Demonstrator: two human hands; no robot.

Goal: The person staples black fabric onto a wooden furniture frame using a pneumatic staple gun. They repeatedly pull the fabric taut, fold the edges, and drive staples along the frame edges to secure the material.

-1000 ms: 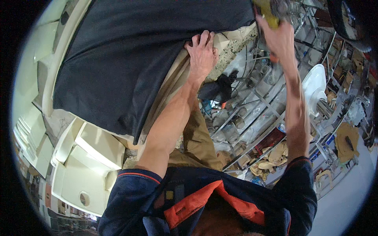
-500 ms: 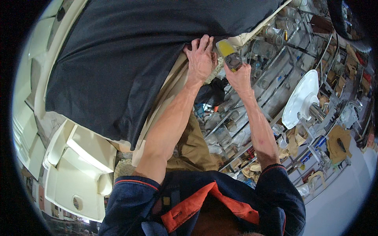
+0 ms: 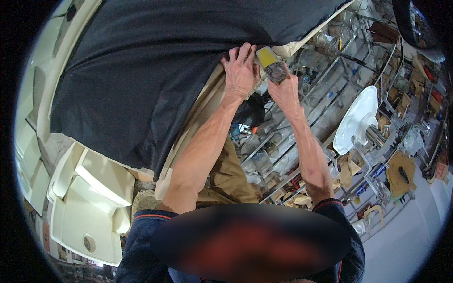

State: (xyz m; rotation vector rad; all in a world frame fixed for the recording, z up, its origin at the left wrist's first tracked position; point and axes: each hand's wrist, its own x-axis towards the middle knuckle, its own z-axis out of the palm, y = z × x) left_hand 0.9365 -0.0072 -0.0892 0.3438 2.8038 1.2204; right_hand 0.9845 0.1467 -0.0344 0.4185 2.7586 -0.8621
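A large black fabric (image 3: 137, 89) lies over a pale-edged upholstered piece with a cream lining (image 3: 207, 92) showing along its border. My left hand (image 3: 241, 73) is closed at the fabric's edge, its bent fingers pressing and gripping the cloth there. Just right of it, my right hand (image 3: 284, 92) grips what looks like a staple gun (image 3: 272, 63), with a yellow top and a grey, rounded rear end. The tool's front end points at the border close to my left fingertips. Its handle is hidden in my right hand, and I cannot tell whether its nose touches the fabric.
Below left stands a cream moulded piece (image 3: 89, 212) with a round hole. On the right, a metal rack (image 3: 325, 101) carries several glass jars and clutter. A white round-topped stand (image 3: 356, 120) rises beside it. A brown sheet (image 3: 401, 174) lies farther right.
The staple gun and my right hand have shifted slightly left, toward my left hand, and the tool has tilted a little. My left hand stays almost in place on the fabric edge.
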